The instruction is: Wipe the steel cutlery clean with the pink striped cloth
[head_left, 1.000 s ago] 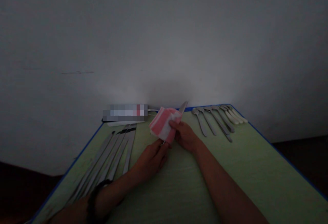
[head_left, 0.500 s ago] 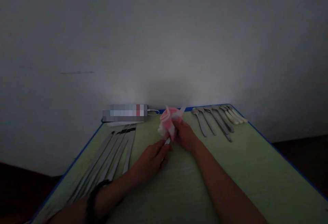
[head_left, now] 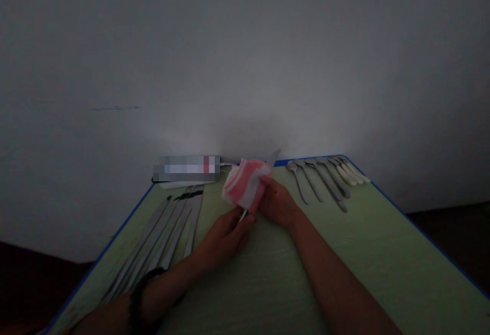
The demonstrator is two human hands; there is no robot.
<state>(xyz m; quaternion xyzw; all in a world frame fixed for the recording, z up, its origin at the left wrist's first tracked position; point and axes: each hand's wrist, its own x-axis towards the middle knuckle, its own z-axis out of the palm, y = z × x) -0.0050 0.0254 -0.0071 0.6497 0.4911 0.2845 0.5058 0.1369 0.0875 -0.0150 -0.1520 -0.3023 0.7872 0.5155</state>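
Note:
My left hand point(head_left: 225, 233) is closed around the lower end of a knife point(head_left: 243, 215), held slanting above the middle of the table. The blade's pale tip shows past the upper right of a pink-and-white striped cloth point(head_left: 247, 184). My right hand point(head_left: 279, 202) pinches this cloth around the knife from the right, its thumb lying on the fabric. The cloth hides the middle of the knife, and its left part hangs loose over my left fingers.
Several long flat silver knives point(head_left: 156, 240) lie at the left of the green table point(head_left: 383, 253). Spoons and forks point(head_left: 323, 184), some with cream handles point(head_left: 346, 175), form a row at the back right. A blurred-out box point(head_left: 187, 169) with a white cord stands against the wall.
The cloth has gone from bunched up to spread wider, reaching further left. More of the knife's tip now sticks out at the upper right. Both hands stay in nearly the same place.

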